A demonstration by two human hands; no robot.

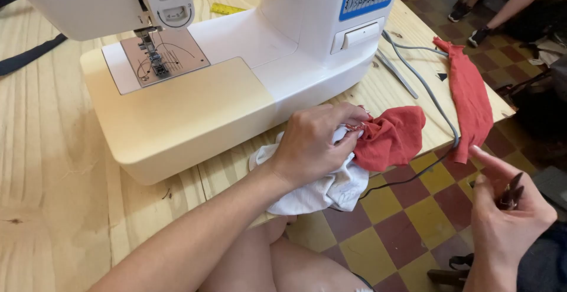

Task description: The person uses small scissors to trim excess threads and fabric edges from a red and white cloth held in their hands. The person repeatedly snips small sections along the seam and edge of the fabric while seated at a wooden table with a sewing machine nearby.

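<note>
while the left hand [310,144] pinches a bundle of red cloth [391,138] and white cloth [322,187] at the table edge, fingers closed tight on the seam where the two meet, the right hand [507,212] sits off to the side above the checkered floor [407,221], well apart from the fabric. right fingers are curled around a small dark tool [512,190], index finger extended; can't tell what kind of tool. bundle lies just in front of the white sewing machine [236,61] on the wooden table [53,168], partly overhanging the edge. grey cable [434,100] runs past it. second red strip [472,100] lies near the table's right corner.
</note>
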